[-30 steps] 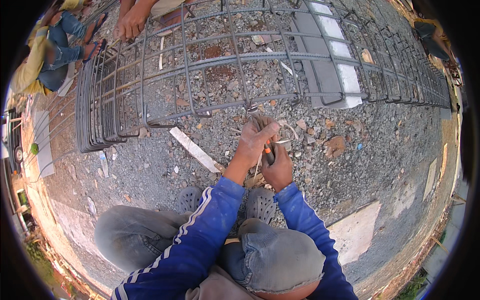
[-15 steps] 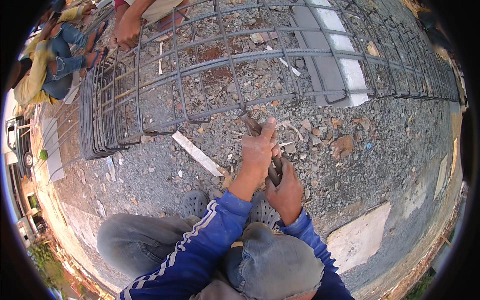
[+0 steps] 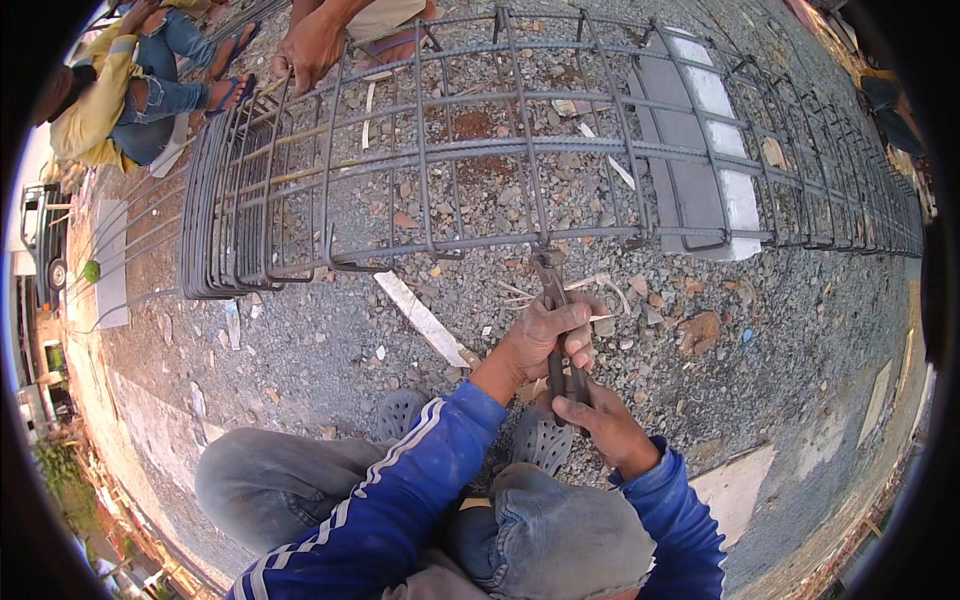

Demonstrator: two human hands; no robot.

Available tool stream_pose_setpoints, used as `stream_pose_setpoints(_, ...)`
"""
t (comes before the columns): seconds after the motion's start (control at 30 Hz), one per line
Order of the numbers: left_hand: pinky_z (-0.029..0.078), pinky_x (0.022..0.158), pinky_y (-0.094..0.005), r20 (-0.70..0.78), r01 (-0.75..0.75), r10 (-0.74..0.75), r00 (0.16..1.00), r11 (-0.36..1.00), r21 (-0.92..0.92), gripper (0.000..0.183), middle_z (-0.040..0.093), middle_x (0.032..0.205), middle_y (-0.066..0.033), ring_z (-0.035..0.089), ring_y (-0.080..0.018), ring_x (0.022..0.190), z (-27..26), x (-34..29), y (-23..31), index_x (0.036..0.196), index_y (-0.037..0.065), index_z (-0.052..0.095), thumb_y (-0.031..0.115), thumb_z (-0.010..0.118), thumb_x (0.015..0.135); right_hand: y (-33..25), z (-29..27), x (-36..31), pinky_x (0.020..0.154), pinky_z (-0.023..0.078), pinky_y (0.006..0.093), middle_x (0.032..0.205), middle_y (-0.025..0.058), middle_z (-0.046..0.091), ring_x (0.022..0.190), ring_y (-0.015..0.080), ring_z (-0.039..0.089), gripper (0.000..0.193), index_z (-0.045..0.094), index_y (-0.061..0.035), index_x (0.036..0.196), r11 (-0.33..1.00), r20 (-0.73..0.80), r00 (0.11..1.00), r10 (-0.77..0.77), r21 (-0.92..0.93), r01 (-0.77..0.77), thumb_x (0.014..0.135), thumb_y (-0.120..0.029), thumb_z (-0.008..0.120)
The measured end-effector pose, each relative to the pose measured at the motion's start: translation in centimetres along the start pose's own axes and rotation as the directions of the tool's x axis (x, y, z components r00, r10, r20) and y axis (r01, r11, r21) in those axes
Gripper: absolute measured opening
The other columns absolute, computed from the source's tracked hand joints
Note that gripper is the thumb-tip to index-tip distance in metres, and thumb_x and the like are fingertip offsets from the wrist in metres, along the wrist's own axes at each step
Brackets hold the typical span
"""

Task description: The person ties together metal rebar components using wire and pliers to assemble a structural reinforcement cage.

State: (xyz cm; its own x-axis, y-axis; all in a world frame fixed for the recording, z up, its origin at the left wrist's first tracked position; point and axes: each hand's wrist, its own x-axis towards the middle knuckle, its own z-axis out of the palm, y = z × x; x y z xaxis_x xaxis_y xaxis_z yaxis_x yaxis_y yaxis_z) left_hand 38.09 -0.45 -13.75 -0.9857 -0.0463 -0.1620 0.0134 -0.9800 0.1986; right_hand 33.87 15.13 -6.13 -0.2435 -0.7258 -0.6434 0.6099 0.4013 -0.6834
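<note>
In front of my knees I hold dark metal pincers (image 3: 556,372) with both hands. Their jaws (image 3: 548,262) meet the near lower bar of a rebar cage (image 3: 480,147), right at a stirrup. My left hand (image 3: 545,335) is wrapped round the upper part of the handles. Lower down, my right hand (image 3: 605,425) grips the handle ends, which stand slightly apart. Whether wire sits between the jaws is too small to tell. Thin loose wire or strips (image 3: 612,290) lie beside the jaws.
Stirrups are bunched (image 3: 205,215) at the cage's left end. A co-worker's hand (image 3: 312,45) touches that end; another person in yellow (image 3: 105,105) sits at far left. A grey and white board (image 3: 680,150) lies under the cage. A pale strip (image 3: 425,320) rests on the gravel.
The view has shifted, so the cage appears lower and further right. The pincers stand more upright, with their handles a little further apart. My right hand has moved down and right along them.
</note>
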Motion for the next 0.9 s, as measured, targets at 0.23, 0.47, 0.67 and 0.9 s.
stream_pose_setpoints(0.23, 0.05, 0.05, -0.033, -0.113, 0.089, -0.085, 0.99, 0.996, 0.029, 0.033, 0.045, 0.059, 0.0028, 0.05, -0.0109, 0.05, 1.5, -1.3, 1.8, 0.093, 0.005, 0.06, 0.038, 0.062, 0.095, 2.6, 2.9, 2.9, 0.05, 0.047, 0.0296, 0.073, 0.0034, 0.057, 0.058, 0.0144, 0.055, 0.018, 0.058, -0.0035, 0.095, 0.984, 0.026, 0.996, 0.083, 0.159, -0.086, 0.087, -0.015, 0.07)
stream_pose_setpoints(0.47, 0.042, 0.044, -0.0301, -0.479, 0.202, -0.036, 0.877, 0.933, 0.299, 0.041, 0.041, 0.053, 0.0045, 0.043, -0.0089, 0.043, 3.1, -1.6, 2.8, 0.072, 0.009, 0.051, 0.041, 0.065, 0.092, 4.6, 4.2, 4.6, 0.039, 0.037, 0.0245, 0.066, 0.0016, 0.053, 0.044, 0.0096, 0.046, 0.016, 0.053, -0.0061, 0.095, 0.93, -0.007, 0.985, 0.173, 0.329, -0.161, 0.087, -0.008, 0.067)
stream_pose_setpoints(0.67, 0.044, 0.048, -0.0306, -0.716, 0.264, 0.163, 0.679, 0.856, 0.445, 0.036, 0.049, 0.059, 0.0014, 0.048, -0.0118, 0.049, 2.2, -0.3, 0.3, 0.075, 0.007, 0.056, 0.037, 0.066, 0.092, 8.3, -0.7, 6.6, 0.059, 0.05, 0.0347, 0.077, 0.0043, 0.058, 0.065, 0.0177, 0.059, 0.026, 0.06, -0.0037, 0.105, 0.983, 0.156, 0.985, 0.067, 0.158, -0.092, 0.087, -0.021, 0.067)
stream_pose_setpoints(0.9, 0.046, 0.096, -0.0425, -0.301, 0.467, 0.58, 0.757, -0.158, 0.87, 0.056, 0.063, 0.11, -0.0231, 0.06, -0.0377, 0.106, -3.7, -2.0, -0.7, 0.12, -0.007, 0.056, 0.035, 0.07, 0.085, -0.9, -7.3, 3.9, 0.074, 0.052, 0.0345, 0.099, 0.0156, 0.063, 0.084, 0.0256, 0.065, 0.039, 0.059, 0.0019, 0.112, 0.615, -0.414, 0.495, -0.764, -0.7, 0.363, 0.083, -0.02, 0.074)
